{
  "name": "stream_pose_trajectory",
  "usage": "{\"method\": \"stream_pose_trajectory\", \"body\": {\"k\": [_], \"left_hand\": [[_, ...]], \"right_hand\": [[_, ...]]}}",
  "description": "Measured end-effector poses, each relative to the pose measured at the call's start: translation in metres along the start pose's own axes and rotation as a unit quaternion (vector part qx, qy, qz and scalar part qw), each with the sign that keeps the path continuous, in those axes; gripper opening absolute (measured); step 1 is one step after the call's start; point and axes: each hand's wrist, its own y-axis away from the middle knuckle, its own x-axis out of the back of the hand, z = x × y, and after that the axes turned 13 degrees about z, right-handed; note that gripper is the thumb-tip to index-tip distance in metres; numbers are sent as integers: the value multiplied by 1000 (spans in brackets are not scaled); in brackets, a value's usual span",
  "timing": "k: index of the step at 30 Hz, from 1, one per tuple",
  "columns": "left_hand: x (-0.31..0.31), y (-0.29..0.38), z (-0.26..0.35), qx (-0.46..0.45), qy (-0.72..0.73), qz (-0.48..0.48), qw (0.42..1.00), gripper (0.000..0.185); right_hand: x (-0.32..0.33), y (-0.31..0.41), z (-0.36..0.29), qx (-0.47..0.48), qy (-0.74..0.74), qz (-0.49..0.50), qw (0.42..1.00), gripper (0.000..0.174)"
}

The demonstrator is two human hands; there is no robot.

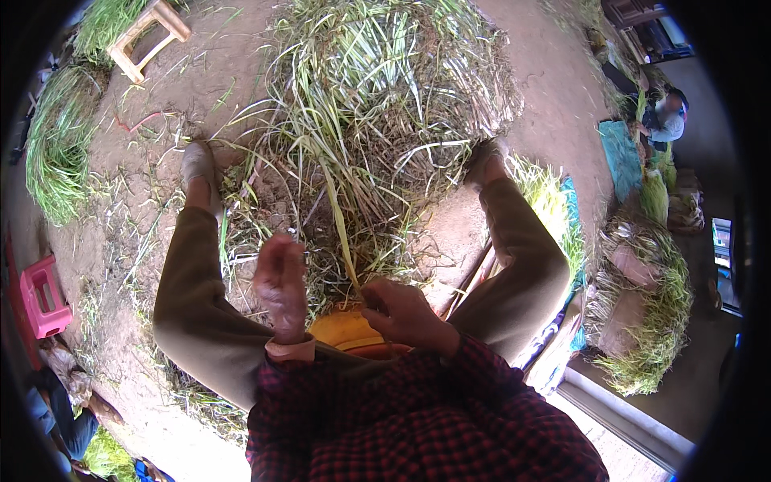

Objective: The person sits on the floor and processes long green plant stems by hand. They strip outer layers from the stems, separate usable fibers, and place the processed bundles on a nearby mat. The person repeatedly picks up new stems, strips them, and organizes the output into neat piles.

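Observation:
My right hand [412, 316] is in front of my lap, its fingers curled around the near end of a long yellow-green leaf [337, 220]. That leaf runs back into a big loose heap of long-leaved green plants [385, 78], with pale stems and dry, soil-coloured litter mixed in. My left hand [282, 286] is raised to the left of the leaf, apart from it. Motion blurs its fingers, and no held thing shows there. Below and between my hands is a rounded yellow object [340, 330], partly hidden by my right hand and clothes.
My feet flank the heap on a dirt floor [138, 235]. A beige stool [147, 42] and a pink plastic stool [48, 298] stand left. Green bundles [63, 144] lie far left, more bundles [656, 325] right. Another person [665, 123] sits far right beside a teal sheet [620, 156].

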Motion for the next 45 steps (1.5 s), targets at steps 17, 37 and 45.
{"method": "stream_pose_trajectory", "body": {"k": [17, 37, 45], "left_hand": [[-6, 19, -30, 270, -18, -115, 956, 30], [-3, 11, -28, 418, 112, -63, 899, 23], [-3, 9, -20, 423, 64, -59, 902, 31]], "right_hand": [[-21, -39, 44, -66, -33, 68, 995, 28], [-35, -36, 34, 199, 38, 201, 958, 13], [-33, -7, 37, 375, 81, -57, 922, 9]]}}
